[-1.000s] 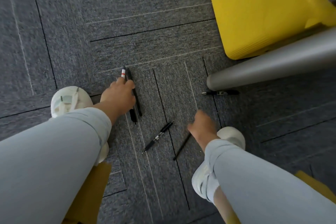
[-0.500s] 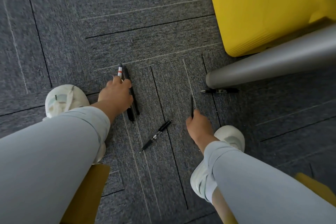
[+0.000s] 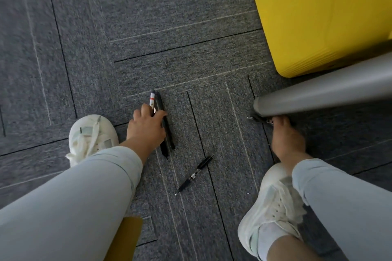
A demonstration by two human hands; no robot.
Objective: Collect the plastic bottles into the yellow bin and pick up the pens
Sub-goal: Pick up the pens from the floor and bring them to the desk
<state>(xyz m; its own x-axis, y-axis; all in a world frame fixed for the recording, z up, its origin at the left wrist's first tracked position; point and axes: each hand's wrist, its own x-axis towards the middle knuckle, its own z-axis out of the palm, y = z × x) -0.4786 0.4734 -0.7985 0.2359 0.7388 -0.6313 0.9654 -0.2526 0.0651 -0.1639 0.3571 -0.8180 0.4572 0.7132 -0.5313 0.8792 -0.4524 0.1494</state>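
Note:
My left hand [image 3: 148, 127] grips a bundle of pens: a white pen with red bands [image 3: 152, 99] sticks out at the top and two black pens [image 3: 168, 140] run alongside down to the carpet. My right hand [image 3: 286, 137] reaches to the right, its fingers curled down on a black pen [image 3: 257, 118] that lies under the end of a grey leg. One more black pen [image 3: 195, 172] lies loose on the carpet between my feet. The yellow bin [image 3: 307, 17] stands at the upper right. No bottle shows.
A thick grey metal leg [image 3: 328, 93] slants in front of the bin. My white shoes [image 3: 91, 135] [image 3: 273, 203] flank the loose pen. A tan board [image 3: 125, 237] pokes out under my left leg. Grey carpet tiles cover the floor.
My right hand lifted the thin black pen from the carpet, then moved right and away to the pen under the grey leg. My left hand stayed on its bundle.

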